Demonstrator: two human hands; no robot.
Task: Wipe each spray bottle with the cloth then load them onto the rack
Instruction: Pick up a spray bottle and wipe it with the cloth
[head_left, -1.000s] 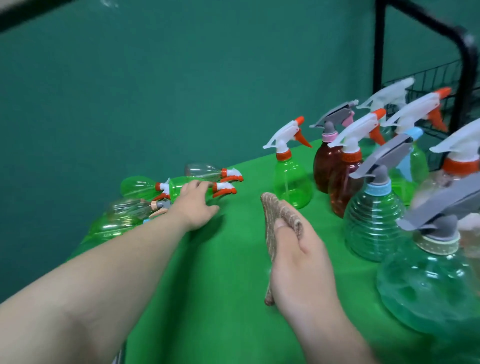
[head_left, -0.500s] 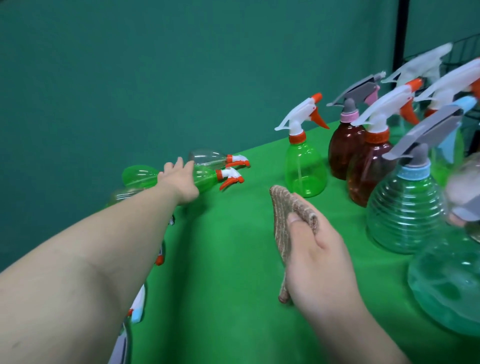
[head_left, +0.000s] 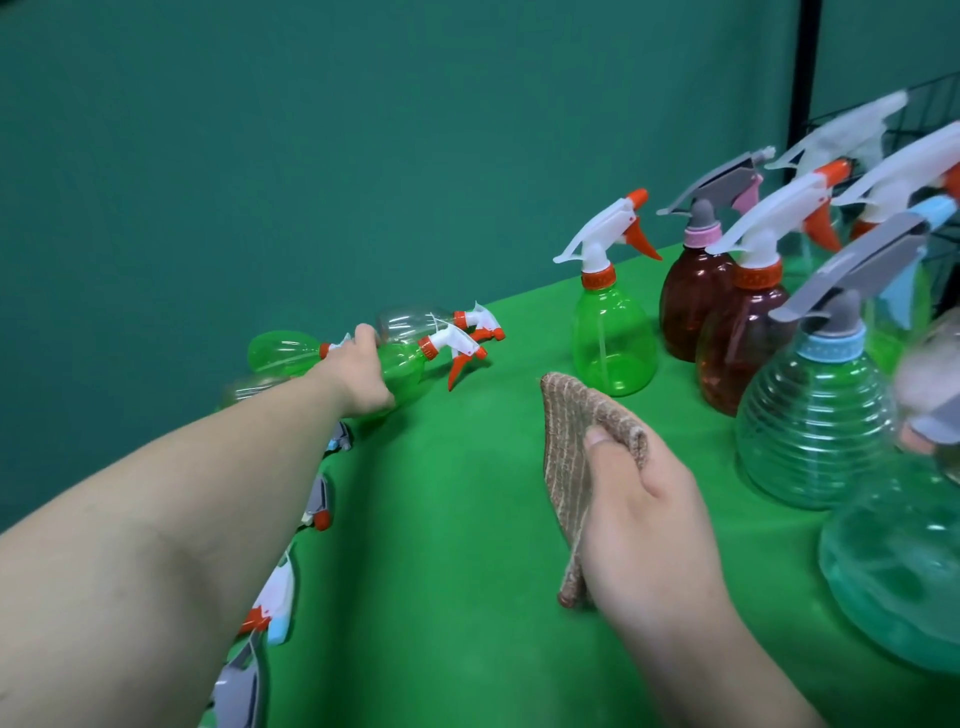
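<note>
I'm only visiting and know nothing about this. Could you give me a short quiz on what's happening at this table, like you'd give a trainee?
1. True or false: the right hand holds the brown cloth.
2. What does the left hand grip? A) a green bottle lying on its side B) an upright brown bottle C) the black rack
3. Fill in: the table cover is coloured ____.
Key: 1 true; 2 A; 3 green.
</note>
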